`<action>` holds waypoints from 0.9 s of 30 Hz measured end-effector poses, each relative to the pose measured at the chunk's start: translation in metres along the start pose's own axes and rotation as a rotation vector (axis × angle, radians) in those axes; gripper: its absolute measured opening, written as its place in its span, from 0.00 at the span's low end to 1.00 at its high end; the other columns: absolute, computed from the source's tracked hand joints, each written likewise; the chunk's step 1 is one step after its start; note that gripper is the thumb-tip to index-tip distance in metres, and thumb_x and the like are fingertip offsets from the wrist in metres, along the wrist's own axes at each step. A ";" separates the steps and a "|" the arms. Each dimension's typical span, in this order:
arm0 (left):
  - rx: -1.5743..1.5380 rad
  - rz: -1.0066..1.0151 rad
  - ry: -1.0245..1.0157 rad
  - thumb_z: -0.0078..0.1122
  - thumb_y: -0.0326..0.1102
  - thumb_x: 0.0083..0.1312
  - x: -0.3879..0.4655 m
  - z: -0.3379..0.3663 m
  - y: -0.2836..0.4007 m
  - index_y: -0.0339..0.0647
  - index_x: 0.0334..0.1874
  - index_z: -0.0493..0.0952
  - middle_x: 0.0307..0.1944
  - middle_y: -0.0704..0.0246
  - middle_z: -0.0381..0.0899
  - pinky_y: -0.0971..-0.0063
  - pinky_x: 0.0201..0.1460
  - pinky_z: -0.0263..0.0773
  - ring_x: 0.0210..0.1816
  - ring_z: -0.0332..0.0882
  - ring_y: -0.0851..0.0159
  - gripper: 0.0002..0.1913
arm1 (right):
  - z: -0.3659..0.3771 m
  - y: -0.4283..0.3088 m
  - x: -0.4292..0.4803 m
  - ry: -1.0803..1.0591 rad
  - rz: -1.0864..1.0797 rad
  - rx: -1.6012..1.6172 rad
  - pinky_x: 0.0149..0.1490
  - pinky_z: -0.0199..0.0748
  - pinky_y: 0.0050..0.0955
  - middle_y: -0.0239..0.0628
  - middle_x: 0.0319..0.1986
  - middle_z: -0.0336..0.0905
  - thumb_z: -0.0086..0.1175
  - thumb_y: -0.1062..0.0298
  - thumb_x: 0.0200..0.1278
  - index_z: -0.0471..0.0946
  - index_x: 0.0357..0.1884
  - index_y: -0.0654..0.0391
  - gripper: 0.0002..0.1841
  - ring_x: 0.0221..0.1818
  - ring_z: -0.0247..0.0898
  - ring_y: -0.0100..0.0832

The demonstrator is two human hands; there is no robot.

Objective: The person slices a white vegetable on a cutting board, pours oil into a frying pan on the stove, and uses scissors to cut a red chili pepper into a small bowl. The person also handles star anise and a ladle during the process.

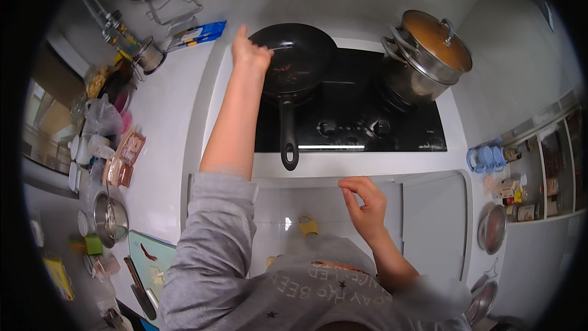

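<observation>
My left hand reaches to the left rim of a black frying pan, its thumb spread from the bent fingers and no object seen in it. The pan stands on the left side of a black glass cooktop, its handle pointing towards me. A few reddish-brown bits lie on the pan's inside. Before my body, past the counter's front edge, hovers my right hand. Its thumb tip meets the curled fingers in a loose loop, and nothing shows between them.
On the right burner stands a steel pot with a glass lid. A blue packet lies left of the pan. The left counter holds a steel bowl, a green cutting board and a knife. Jars line the right side.
</observation>
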State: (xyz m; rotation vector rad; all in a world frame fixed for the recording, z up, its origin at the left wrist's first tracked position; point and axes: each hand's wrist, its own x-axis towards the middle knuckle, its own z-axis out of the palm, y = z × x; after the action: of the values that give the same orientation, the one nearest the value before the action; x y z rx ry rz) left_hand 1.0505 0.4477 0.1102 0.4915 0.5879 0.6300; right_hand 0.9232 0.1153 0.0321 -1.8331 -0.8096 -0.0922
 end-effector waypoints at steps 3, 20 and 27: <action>-0.180 0.308 -0.257 0.46 0.36 0.67 -0.068 -0.021 0.033 0.29 0.56 0.61 0.57 0.47 0.60 0.56 0.64 0.56 0.59 0.61 0.48 0.20 | 0.005 -0.008 0.002 -0.073 -0.074 0.059 0.37 0.72 0.23 0.39 0.31 0.79 0.55 0.81 0.52 0.80 0.33 0.62 0.06 0.34 0.76 0.32; 0.288 0.947 0.915 0.41 0.40 0.72 -0.414 -0.336 0.025 0.42 0.23 0.64 0.13 0.78 0.56 0.84 0.16 0.46 0.15 0.50 0.80 0.17 | 0.189 -0.130 -0.069 -1.062 -0.444 0.613 0.29 0.67 0.27 0.37 0.25 0.76 0.55 0.78 0.54 0.78 0.34 0.58 0.06 0.25 0.71 0.34; 0.256 1.104 1.170 0.43 0.39 0.72 -0.512 -0.408 0.052 0.39 0.26 0.68 0.13 0.78 0.56 0.84 0.16 0.49 0.14 0.50 0.81 0.15 | 0.282 -0.177 -0.131 -1.077 -0.541 0.482 0.28 0.68 0.26 0.39 0.25 0.76 0.57 0.76 0.53 0.78 0.32 0.60 0.04 0.22 0.71 0.32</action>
State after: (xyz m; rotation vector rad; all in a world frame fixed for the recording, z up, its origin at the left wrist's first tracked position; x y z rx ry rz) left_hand 0.4322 0.2440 0.0238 0.6534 1.5318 1.9619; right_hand 0.6363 0.3275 0.0004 -1.0685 -1.8633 0.7428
